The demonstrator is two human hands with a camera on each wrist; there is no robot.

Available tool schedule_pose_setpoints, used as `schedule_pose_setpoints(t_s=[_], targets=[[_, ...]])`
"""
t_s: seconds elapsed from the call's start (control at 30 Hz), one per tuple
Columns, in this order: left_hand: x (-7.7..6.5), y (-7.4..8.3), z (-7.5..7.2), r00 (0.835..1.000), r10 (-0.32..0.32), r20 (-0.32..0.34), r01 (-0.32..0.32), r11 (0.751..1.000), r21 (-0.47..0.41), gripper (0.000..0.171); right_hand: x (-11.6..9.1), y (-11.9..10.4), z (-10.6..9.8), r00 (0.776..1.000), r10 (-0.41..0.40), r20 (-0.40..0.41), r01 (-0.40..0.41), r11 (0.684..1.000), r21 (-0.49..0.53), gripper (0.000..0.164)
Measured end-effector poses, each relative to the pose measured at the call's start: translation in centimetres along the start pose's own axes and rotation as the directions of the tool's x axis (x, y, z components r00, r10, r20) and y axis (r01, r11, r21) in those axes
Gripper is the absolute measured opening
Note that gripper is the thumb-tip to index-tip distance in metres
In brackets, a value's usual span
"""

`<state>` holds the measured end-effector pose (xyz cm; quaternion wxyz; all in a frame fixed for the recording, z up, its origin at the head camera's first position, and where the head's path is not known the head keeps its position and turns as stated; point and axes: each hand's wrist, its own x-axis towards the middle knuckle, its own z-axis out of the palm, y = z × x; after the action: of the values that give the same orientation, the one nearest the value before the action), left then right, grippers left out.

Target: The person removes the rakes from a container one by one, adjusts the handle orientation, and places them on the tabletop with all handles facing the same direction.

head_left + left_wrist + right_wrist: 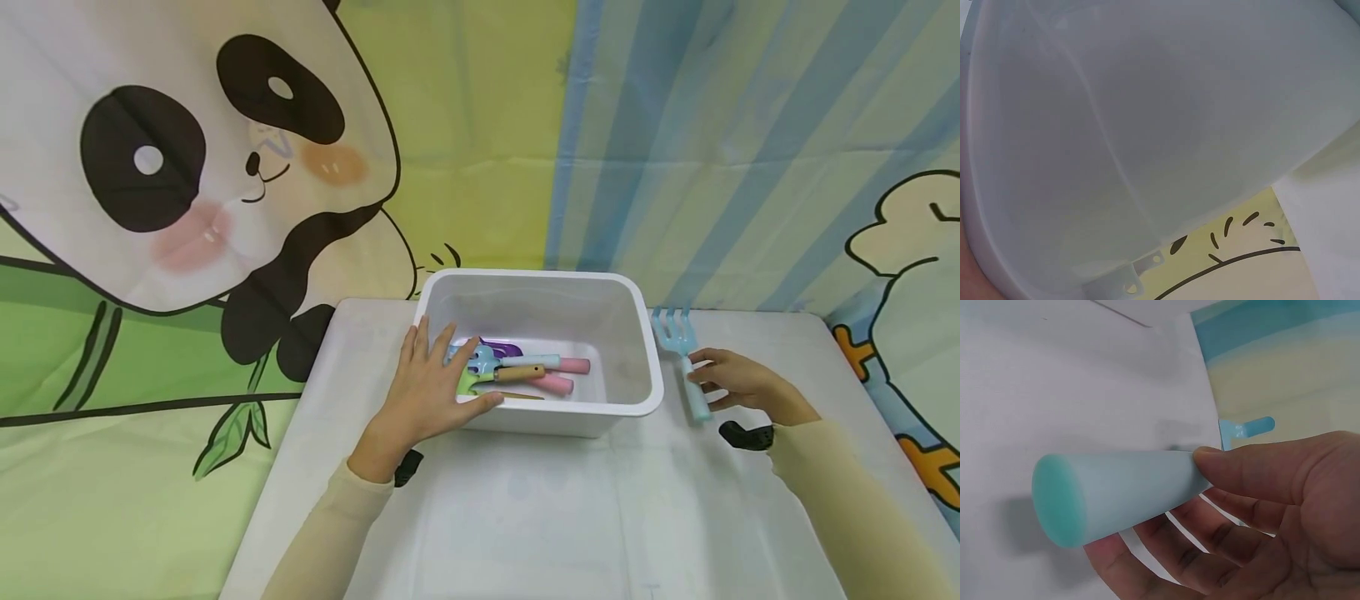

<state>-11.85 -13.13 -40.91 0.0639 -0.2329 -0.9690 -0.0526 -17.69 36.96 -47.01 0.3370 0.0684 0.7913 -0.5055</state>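
Observation:
My right hand pinches the handle of a light-blue garden hand fork between thumb and fingers, to the right of the white bin. In the right wrist view, the teal end of its handle faces the camera. My left hand rests at the bin's near left rim with its fingers spread and fairly straight. Inside the bin lie several small garden tools: a blue-headed one, a green one with a wooden handle, a purple piece, and pink handles. The left hand partly hides them.
The bin stands near the back edge of a white-covered table. Behind it hangs a printed cloth with a panda and blue stripes. A dark wrist strap piece sits by the right sleeve. The bin wall fills most of the left wrist view.

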Motion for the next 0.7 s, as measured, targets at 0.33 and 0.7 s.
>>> schedule_pose_setpoints(t_s=[0.33,0.7], targets=[[-0.1,0.0,0.0,1.0,0.002,-0.008,-0.002,1.0,-0.016,0.098,1.4,0.7,0.4,0.999,0.054,0.007,-0.054,0.998,0.015,0.062],[-0.1,0.0,0.1,0.999,0.012,-0.035,-0.012,1.0,-0.007,0.097,1.5,0.5,0.5,0.997,0.08,0.006,-0.08,0.997,-0.002,0.067]])
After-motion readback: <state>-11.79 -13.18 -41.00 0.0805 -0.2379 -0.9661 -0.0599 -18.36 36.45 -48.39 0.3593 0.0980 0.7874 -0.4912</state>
